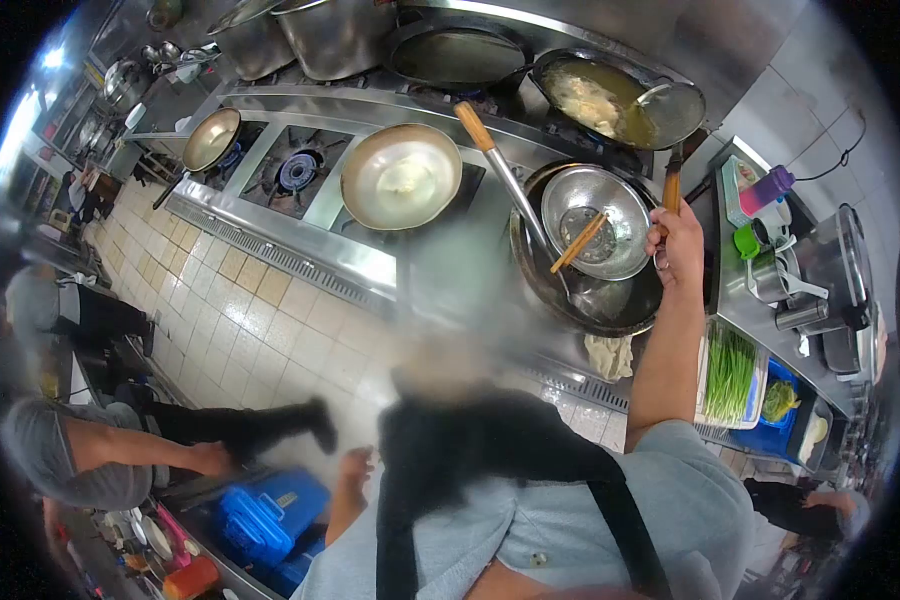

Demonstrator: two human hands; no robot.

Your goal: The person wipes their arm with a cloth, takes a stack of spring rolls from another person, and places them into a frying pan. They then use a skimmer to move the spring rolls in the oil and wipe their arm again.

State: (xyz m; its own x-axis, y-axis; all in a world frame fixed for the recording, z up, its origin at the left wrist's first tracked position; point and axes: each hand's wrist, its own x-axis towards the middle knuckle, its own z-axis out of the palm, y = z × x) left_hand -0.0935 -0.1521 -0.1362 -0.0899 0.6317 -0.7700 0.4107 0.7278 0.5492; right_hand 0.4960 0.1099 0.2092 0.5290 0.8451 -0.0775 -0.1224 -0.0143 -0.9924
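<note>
My right hand (678,245) is closed round the wooden handle of a wire skimmer (676,112). The skimmer's mesh head rests at the right side of a wok of oil (635,125), where pale, battered-looking food (585,100) floats. Below my right wrist sits a large dark wok (610,318), holding a perforated metal colander (620,215) with wooden chopsticks (580,243) across it. A long-handled ladle (505,170) leans into the same wok. Low beside my body hangs my left hand (350,480), holding nothing, its fingers loosely apart.
A wide pan (402,177) and a smaller pan (211,140) sit on burners to the left. Stock pots (335,38) stand behind. Green stalks (730,375) fill a tray at right. Co-workers (100,450) stand at left, near a blue bin (270,515).
</note>
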